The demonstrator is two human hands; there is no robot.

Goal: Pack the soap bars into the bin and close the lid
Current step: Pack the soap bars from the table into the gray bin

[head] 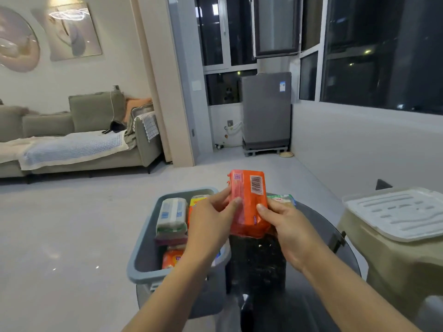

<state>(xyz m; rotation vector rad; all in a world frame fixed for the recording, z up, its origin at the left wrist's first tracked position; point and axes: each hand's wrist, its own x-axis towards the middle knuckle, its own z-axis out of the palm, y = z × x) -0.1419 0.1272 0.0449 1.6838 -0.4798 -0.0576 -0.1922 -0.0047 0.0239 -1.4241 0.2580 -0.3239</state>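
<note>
An orange soap pack [248,200] with a barcode is held upright above the dark round table [318,236]. My left hand [211,219] grips its left edge and my right hand [285,226] grips its right lower edge. Left of it stands the open grey bin [143,259], holding a white and green soap bar [171,215], a yellow and orange pack [197,200] and another orange pack [171,258] near its front. A green soap bar [284,200] lies on the table behind my right hand. The white bin lid [398,212] rests on a beige stool at the right.
The beige plastic stool [388,259] stands right of the table. A grey sofa [79,140] lines the left wall. A grey washing machine [266,111] stands by the dark windows at the back. Pale open floor surrounds the table.
</note>
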